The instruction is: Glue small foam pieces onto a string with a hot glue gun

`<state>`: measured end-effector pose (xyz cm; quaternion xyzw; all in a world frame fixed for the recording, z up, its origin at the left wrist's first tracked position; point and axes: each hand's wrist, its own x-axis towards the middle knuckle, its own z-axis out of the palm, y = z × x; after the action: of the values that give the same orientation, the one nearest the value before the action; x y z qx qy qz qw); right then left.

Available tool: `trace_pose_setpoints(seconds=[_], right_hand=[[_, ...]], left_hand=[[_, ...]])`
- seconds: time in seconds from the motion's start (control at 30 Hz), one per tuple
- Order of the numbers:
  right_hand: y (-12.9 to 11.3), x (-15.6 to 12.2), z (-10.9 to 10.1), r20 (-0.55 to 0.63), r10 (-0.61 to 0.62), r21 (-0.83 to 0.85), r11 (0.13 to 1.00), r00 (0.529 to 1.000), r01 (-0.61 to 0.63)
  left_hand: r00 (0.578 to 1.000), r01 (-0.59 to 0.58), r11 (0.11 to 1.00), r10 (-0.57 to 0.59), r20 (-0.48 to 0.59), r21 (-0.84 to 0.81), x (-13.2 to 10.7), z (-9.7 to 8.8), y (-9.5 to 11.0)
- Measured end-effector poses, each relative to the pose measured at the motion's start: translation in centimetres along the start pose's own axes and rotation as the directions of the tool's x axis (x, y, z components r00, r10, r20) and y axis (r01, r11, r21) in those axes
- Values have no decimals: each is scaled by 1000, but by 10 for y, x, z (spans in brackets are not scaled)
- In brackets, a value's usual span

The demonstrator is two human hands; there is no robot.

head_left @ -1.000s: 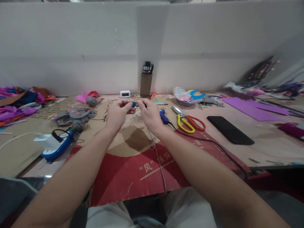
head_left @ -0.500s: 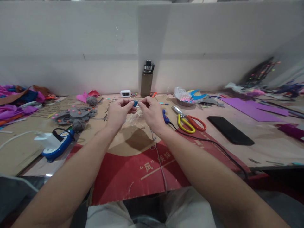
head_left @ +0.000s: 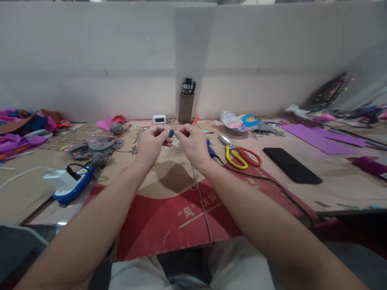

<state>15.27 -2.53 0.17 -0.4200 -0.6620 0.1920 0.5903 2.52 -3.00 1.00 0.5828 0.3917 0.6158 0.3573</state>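
Note:
A small dark teal-blue piece (head_left: pixel 171 133), perhaps felt or foam, is pinched between my two hands above the cardboard sheet (head_left: pixel 157 171). My left hand (head_left: pixel 152 143) grips it from the left with thumb and fingers closed. From the other side my right hand (head_left: pixel 192 143) pinches its right end, fingertips nearly meeting those of the left. Much of the piece is hidden by the fingers. A blue tool with a black cord (head_left: pixel 211 150), partly covered by my right wrist, lies just beyond it. Pale scraps and a thin grey cord (head_left: pixel 203 205) lie on the cardboard below.
Right of my hands lie red-and-yellow-handled scissors (head_left: pixel 237 157), a black phone (head_left: pixel 292 165) and purple sheets (head_left: pixel 320 139). A bottle (head_left: pixel 186 106) and a small white digital display (head_left: pixel 159 119) stand at the back. At left are a blue power strip (head_left: pixel 75 189) and grey felt pieces (head_left: pixel 93 147).
Slightly more of the blue piece shows between my fingertips, and my right fingers have shifted a little on it. The view has moved very slightly; the rest lies as before.

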Motion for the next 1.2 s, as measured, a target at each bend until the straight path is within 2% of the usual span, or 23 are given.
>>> trace_pose_setpoints(seconds=[0.17,0.43,0.57,0.67,0.77,0.9,1.07,1.2], right_hand=[[1,2,0,-2,66,67,996,998,-66],[7,6,1,101,190,316,925,977,-213],[11,8,-2,91,229,326,913,969,-247],[12,9,-5,69,248,298,919,966,-257],[11,8,-7,42,219,228,948,975,-222],[7,4,-8,58,91,79,992,994,-96],[4,-1,-7,78,-34,-59,998,996,39],[5,-2,-7,91,-69,-99,992,994,78]], left_hand=[[999,-1,1000,3,52,-29,0,1,0],[973,161,966,-121,198,-203,4,-3,3],[939,262,945,-203,277,-195,7,-7,2],[938,266,950,-217,270,-163,8,-9,1],[955,180,982,-160,249,-60,7,-9,2],[971,-29,981,-19,238,194,2,-7,9],[973,-188,845,90,213,501,-3,-7,18],[949,-313,720,217,227,619,-3,-9,17]])
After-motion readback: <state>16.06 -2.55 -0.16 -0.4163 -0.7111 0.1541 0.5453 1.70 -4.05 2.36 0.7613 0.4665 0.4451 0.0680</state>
